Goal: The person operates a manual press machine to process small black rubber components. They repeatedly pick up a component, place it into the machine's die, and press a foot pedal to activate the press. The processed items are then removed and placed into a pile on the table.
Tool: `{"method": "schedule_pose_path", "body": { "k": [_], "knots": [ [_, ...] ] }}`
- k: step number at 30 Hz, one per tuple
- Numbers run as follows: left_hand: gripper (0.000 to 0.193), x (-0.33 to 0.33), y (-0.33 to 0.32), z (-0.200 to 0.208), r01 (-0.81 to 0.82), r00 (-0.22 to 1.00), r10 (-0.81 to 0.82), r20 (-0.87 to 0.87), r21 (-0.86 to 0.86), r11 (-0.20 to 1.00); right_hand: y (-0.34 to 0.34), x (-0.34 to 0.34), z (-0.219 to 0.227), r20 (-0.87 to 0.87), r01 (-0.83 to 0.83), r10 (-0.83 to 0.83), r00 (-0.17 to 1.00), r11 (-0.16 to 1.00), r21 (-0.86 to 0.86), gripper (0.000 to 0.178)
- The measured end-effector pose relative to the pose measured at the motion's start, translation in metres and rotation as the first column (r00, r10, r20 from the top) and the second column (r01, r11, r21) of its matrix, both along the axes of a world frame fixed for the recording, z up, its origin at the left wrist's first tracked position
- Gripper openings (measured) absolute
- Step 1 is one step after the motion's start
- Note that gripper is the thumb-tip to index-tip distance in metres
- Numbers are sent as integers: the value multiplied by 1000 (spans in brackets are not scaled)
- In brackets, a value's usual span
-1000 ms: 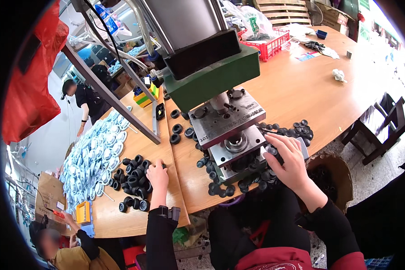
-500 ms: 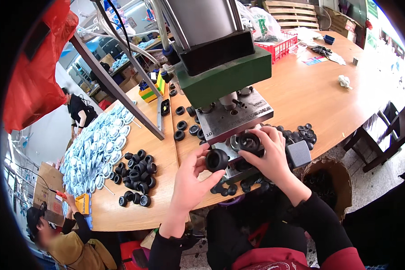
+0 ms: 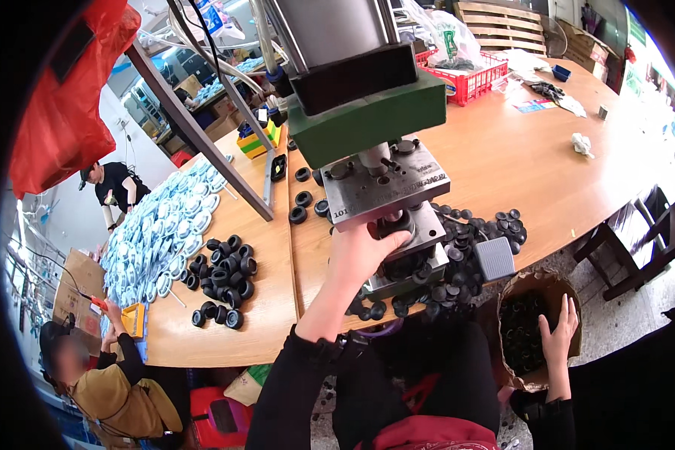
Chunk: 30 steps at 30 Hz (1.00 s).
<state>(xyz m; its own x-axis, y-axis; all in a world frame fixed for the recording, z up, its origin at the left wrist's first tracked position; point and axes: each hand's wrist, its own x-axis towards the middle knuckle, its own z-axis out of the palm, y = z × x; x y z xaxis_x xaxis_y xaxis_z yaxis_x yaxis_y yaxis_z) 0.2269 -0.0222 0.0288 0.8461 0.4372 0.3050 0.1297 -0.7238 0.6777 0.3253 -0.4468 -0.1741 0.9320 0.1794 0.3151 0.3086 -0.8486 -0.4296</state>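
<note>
Here's the left hand [image 3: 364, 251] right in at the press [image 3: 367, 124], thumb stretched along a black ring [image 3: 405, 225] on the lower die [image 3: 429, 225], just beneath the metal plate [image 3: 397, 184]! Its fingers vanish behind the ring and plate, so how firmly it grips, I cannot tell. Over to the right hand [image 3: 559, 334]: wide open, fingers up, thumb apart, nothing in it, poised at the carton [image 3: 556, 283], where dark pieces [image 3: 523, 330] fill the inside. Black discs [image 3: 457, 281] crowd round the press base, with a grey pad [image 3: 494, 259] just beside them. Out on the table [image 3: 259, 330], to the left, sits a heap of black rings [image 3: 229, 274], some tipped on their sides, and beyond it sprawls a great pile of pale blue parts [image 3: 154, 232]!
</note>
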Motion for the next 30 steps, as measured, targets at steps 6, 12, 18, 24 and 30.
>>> {"method": "schedule_pose_path", "body": {
  "k": [6,12,18,24,30],
  "knots": [
    [38,3,-9,-1,12,996,-16,85,46,999,65,2,46,120,-210,189,975,958,197,58],
    [42,-1,-13,-21,-92,978,63,199,140,986,136,2,75,200,-486,456,867,863,137,56],
    [51,-29,-24,-27,-153,901,90,425,115,982,173,33,70,153,-402,422,894,904,-143,50],
    [40,-117,87,-58,-513,857,476,195,399,760,173,29,56,116,-359,404,908,889,-285,47],
    [60,-175,213,-108,-293,612,751,-248,811,506,159,31,76,22,-441,441,897,893,87,41]
  ]
}}
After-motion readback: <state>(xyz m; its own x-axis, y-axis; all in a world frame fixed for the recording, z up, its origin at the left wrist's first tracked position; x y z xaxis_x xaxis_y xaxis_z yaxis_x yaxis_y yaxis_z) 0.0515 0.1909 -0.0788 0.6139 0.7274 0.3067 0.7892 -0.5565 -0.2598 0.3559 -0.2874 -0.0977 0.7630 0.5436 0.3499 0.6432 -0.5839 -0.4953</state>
